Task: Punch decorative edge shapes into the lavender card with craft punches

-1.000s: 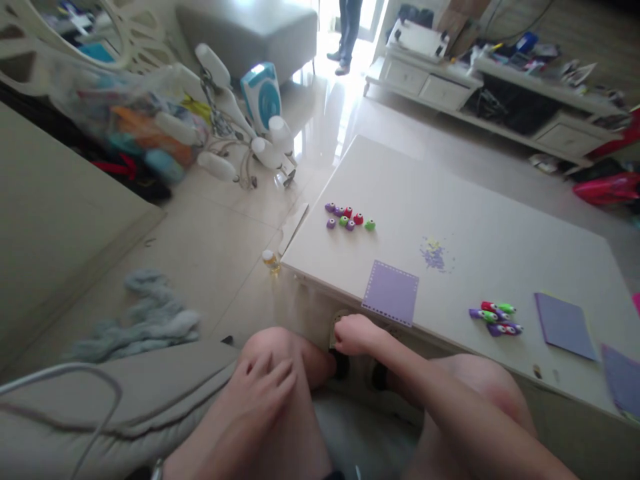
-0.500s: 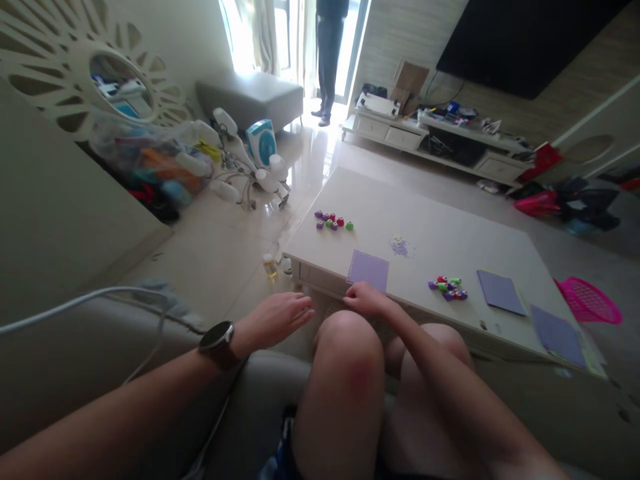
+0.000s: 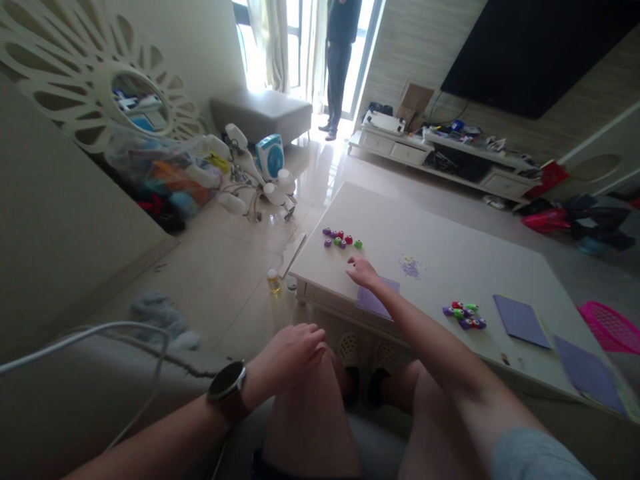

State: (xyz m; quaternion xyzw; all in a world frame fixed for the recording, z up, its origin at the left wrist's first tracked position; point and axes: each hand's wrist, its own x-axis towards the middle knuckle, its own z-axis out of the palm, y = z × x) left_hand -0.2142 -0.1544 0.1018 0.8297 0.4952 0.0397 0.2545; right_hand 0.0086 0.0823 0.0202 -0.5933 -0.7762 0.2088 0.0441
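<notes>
My right hand (image 3: 363,272) reaches over the white table (image 3: 450,247), fingers apart and nothing visible in them. Just beyond its fingertips stand several small purple, red and green pieces that look like craft punches (image 3: 341,239). Under my right wrist lies a purple paper sheet (image 3: 369,303), with small marks along its edges. Purple and pale paper bits (image 3: 411,267) are scattered beyond the sheet. My left hand (image 3: 293,350), with a watch on the wrist, rests on my left knee, fingers stretched out and holding nothing.
A second cluster of punches (image 3: 464,315) sits right of the sheet, beside a purple pad (image 3: 521,320) and another purple sheet (image 3: 587,373). A pink basket (image 3: 610,327) is past the table's right end. A bottle (image 3: 273,283) stands on the floor; a person (image 3: 339,73) stands by the window.
My right hand has moved from the near edge of the purple sheet forward toward the left punches, its fingers spreading. My left hand has come down onto my knee. The view has shifted slightly.
</notes>
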